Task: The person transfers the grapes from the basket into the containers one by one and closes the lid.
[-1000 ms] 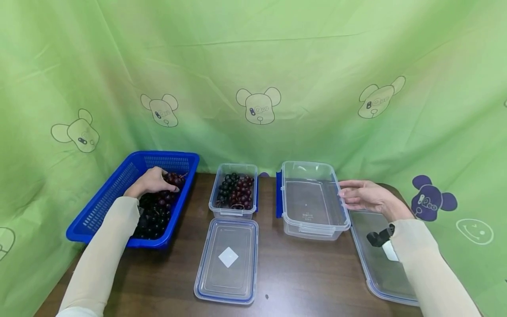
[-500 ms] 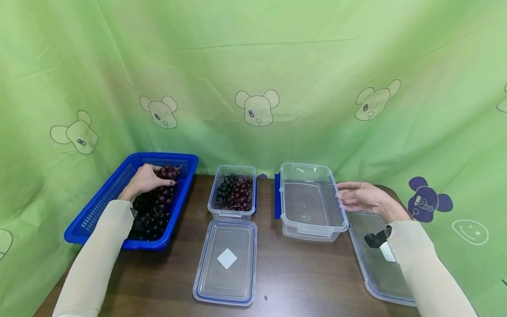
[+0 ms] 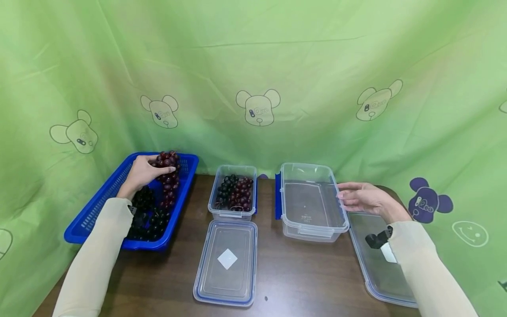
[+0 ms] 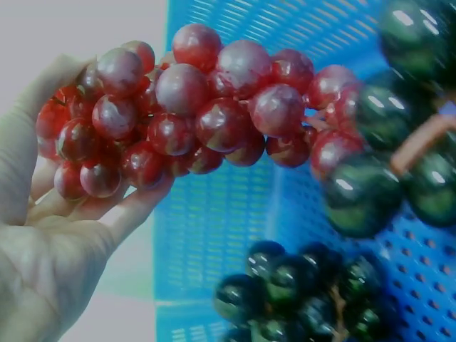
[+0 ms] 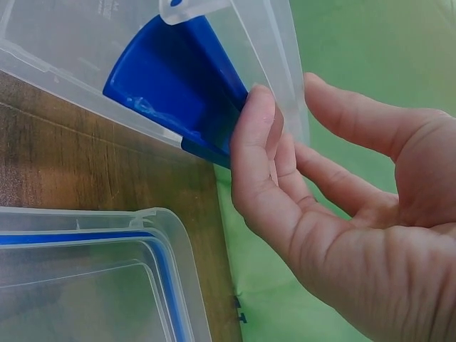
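My left hand (image 3: 141, 172) grips a bunch of red grapes (image 4: 221, 107) by its upper end, above the blue basket (image 3: 95, 196). The bunch hangs down into the basket, where bunches of dark green-black grapes (image 3: 152, 220) lie. In the left wrist view, the thumb and fingers go round the red bunch. At the right, my right hand (image 3: 366, 199) touches the side of a large clear food container (image 3: 310, 202) with no lid on it. In the right wrist view, its slightly bent fingers lie by the container's blue side latch (image 5: 167, 75).
Between basket and large container stands a smaller clear container (image 3: 215, 211) with dark and red grapes. Its blue-edged lid (image 3: 237, 281) lies in front. A larger lid (image 3: 378, 268) is partly under my right forearm. A green curtain (image 3: 257, 53) hangs behind the table.
My left hand has lifted the red grape bunch and moved slightly back and left; more of the bunch now hangs in view. The right hand stays at the container.
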### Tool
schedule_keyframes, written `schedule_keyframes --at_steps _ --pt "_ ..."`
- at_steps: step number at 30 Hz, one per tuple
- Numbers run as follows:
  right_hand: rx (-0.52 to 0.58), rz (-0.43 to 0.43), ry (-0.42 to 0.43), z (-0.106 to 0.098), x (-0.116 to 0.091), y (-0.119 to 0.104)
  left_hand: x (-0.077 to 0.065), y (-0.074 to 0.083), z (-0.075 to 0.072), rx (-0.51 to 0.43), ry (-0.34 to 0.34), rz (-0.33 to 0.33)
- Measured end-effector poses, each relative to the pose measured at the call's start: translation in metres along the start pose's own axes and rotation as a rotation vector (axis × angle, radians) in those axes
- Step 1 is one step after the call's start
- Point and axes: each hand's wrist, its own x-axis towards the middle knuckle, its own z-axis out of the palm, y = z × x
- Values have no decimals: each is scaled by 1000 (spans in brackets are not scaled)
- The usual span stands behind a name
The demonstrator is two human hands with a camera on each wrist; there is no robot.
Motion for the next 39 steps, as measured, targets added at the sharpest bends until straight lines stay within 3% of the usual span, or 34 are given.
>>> schedule_keyframes --at_steps 14,19,25,31,39 --pt "-23 -2 0 -3 3 1 -3 30 -13 -210 89 -24" --pt "-8 3 -6 -3 2 1 -2 41 -12 -380 144 -20" --pt "-3 -1 -8 -3 2 0 -1 55 -12 -570 189 65" --pt "-23 3 -6 -1 1 0 -3 70 -13 -584 182 71" --pt "-38 -6 14 2 0 -1 -2 91 -7 -595 163 141"
